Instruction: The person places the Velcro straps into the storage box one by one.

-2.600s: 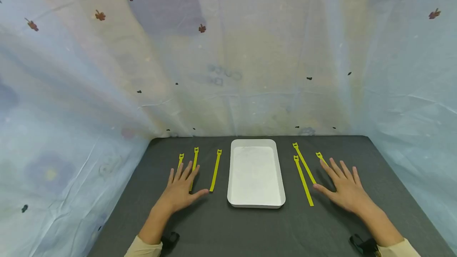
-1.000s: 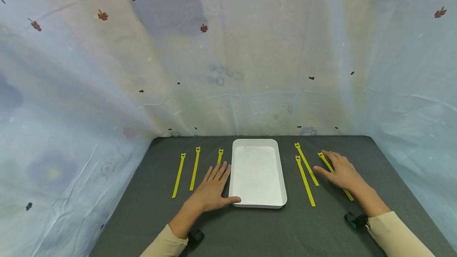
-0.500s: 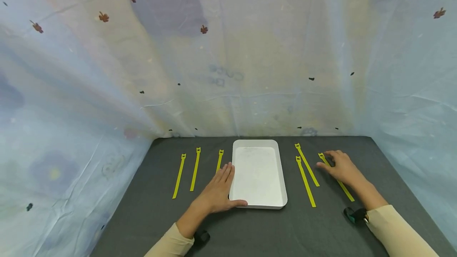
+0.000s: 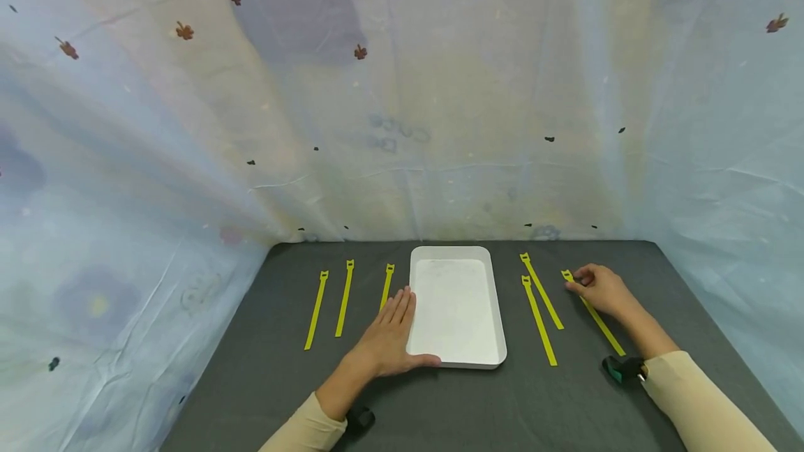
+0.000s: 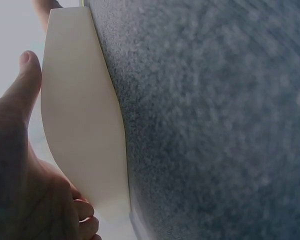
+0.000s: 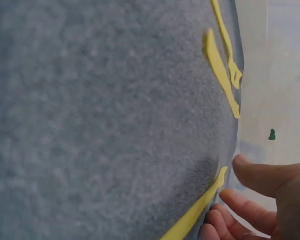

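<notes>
My left hand [image 4: 388, 342] rests against the left side and near left corner of the white tray [image 4: 457, 305], fingers straight and thumb along the near edge. The left wrist view shows that hand [image 5: 35, 195] beside the tray's outer wall [image 5: 82, 100]. Around the upper part of the rightmost yellow strap [image 4: 604, 326] is my right hand [image 4: 606, 291], its fingers bent. In the right wrist view a gap shows between thumb and index finger of the hand [image 6: 230, 175], close to the end of the strap [image 6: 195, 212]; no firm pinch is visible.
Two more yellow straps [image 4: 539, 319] [image 6: 221, 75] lie right of the tray. Left of it are three others [image 4: 316, 309], the nearest partly covered by my left fingers. A dark grey cloth [image 4: 477, 410] covers the table, and a patterned curtain [image 4: 440, 124] hangs behind and at the sides.
My left hand has moved right from over the left straps to the tray. My right hand has come to the rightmost strap, and its spread fingers have bent and drawn closer together.
</notes>
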`<state>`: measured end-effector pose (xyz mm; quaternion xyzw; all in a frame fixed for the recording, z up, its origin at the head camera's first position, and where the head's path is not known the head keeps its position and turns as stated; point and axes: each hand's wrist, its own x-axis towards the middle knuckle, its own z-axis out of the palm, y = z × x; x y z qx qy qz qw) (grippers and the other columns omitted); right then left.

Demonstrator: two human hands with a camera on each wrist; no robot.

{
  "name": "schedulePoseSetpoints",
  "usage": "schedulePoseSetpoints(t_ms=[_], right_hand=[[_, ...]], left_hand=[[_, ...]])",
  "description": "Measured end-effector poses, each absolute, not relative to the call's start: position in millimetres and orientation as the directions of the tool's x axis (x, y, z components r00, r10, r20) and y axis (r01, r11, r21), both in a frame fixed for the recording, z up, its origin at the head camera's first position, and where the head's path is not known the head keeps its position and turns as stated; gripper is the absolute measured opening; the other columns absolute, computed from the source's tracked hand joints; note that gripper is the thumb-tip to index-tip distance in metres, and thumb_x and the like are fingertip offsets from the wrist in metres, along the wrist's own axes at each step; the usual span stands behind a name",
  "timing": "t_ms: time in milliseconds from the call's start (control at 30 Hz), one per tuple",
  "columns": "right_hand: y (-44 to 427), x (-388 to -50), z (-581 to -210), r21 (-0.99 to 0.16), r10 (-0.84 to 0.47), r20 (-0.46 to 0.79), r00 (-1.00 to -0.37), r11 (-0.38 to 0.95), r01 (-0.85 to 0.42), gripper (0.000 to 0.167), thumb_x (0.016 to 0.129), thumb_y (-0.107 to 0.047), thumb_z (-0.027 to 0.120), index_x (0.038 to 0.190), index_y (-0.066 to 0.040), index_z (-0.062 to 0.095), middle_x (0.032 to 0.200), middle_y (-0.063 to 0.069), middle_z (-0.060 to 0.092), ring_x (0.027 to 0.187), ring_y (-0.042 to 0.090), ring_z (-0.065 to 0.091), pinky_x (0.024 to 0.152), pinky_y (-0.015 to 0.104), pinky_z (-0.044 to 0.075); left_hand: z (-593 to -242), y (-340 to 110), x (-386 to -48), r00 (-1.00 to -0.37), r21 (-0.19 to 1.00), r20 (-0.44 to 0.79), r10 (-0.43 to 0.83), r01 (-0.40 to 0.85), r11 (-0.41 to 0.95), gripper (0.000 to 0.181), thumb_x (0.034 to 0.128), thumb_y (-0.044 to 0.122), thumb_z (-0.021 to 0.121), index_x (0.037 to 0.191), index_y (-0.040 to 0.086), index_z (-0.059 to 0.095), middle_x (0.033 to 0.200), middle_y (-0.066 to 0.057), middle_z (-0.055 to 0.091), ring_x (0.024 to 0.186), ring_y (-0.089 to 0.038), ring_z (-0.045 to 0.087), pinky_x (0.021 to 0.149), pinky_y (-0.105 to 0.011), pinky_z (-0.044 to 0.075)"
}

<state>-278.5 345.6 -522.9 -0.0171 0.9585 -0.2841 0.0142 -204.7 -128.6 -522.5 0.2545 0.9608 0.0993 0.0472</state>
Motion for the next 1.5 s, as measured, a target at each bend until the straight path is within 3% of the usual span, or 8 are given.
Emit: schedulePoseSetpoints(t_ms=[533,900,1500], right_hand=[[350,-285,-523,-0.586,0.036,-0.079,-0.996,0.807,0.075,0.025,0.104,-0.018,0.072,0.101,0.007,0.069,0.091,0.018,0.068,0.075,0.026,0.062,0.065,0.043,0.054],[347,-288,-522,-0.565,0.054,-0.102,-0.993,0.818,0.103,0.026,0.104,-0.018,0.071,0.101,0.008,0.070,0.096,0.023,0.069,0.078,0.029,0.063,0.069,0.047,0.055],[343,-284,-519,-0.581,0.030,-0.072,-0.997,0.811,0.066,0.020,0.104,-0.014,0.071,0.097,0.003,0.063,0.087,0.015,0.066,0.072,0.025,0.060,0.063,0.042,0.052]], left_hand=[[-521,-129,-210,-0.856,0.214,-0.040,0.515,0.497,0.841,0.136,0.0847,0.090,0.061,0.171,-0.001,0.010,0.180,-0.019,0.005,0.166,-0.036,0.007,0.134,-0.049,0.016],[-520,-122,-208,-0.867,0.198,-0.052,0.496,0.478,0.856,0.138,0.0830,0.091,0.062,0.171,0.000,0.008,0.180,-0.019,0.004,0.167,-0.034,0.006,0.134,-0.048,0.015],[-517,-121,-209,-0.879,0.226,-0.100,0.466,0.436,0.871,0.139,0.0823,0.092,0.062,0.172,0.002,0.006,0.180,-0.017,0.002,0.167,-0.034,0.006,0.134,-0.050,0.014]])
